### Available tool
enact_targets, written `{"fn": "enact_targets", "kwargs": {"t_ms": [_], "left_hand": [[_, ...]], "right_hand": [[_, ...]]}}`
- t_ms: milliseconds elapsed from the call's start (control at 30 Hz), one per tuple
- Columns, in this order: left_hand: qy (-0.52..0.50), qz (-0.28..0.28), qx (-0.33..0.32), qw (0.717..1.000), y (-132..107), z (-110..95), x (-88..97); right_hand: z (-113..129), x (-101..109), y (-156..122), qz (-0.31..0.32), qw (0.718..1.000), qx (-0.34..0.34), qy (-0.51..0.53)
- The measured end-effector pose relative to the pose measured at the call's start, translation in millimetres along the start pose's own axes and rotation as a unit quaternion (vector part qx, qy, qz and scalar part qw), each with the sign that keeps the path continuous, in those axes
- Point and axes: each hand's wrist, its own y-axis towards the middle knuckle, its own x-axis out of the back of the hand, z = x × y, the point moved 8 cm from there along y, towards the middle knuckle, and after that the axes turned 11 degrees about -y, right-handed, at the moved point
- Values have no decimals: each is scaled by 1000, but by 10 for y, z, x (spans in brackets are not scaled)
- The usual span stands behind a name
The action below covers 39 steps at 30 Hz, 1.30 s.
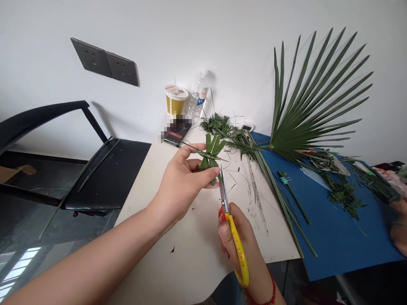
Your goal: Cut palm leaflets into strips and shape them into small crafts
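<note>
My left hand [190, 169] pinches a small green figure folded from palm leaf [213, 148] between thumb and fingers, above the white table [187, 237]. Rounded leaf lobes stick out at its top, and thin strips trail from its sides. Wrapped round a pair of scissors [237, 245] with yellow and red handles is my right hand [235, 233]. The scissor blades point up, with their tips beside my left thumb at the lower right of the leaf piece. Whether the tips touch the leaf I cannot tell.
Behind stand a paper cup [176, 101] and a water bottle [199, 97], with a phone [178, 130] before them. Leaf scraps [219, 125] and a big palm fan [305, 114] lie right. A blue board [343, 245] adjoins the table; a black chair [108, 173] stands left. Another person's hand [399, 237] shows far right.
</note>
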Motion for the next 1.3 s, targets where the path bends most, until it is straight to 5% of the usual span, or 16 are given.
{"fn": "enact_targets", "kwargs": {"t_ms": [600, 700, 933, 1133, 1300], "left_hand": [[4, -6, 11, 1000, 17, 18, 8], [-6, -17, 23, 1000, 31, 38, 36], [-4, -32, 136, 990, 64, 322, 78], [-11, -24, 195, 980, 37, 513, 74], [-8, -27, 221, 975, 31, 560, 78]], "right_hand": [[-63, -24, -31, -23, 997, -57, 42], [-114, 39, -29, -71, 994, -52, 65], [168, 454, -5, -275, 957, 85, 22], [580, 511, 85, -270, 906, 277, -171], [733, 435, 204, -188, 883, 312, -294]]}}
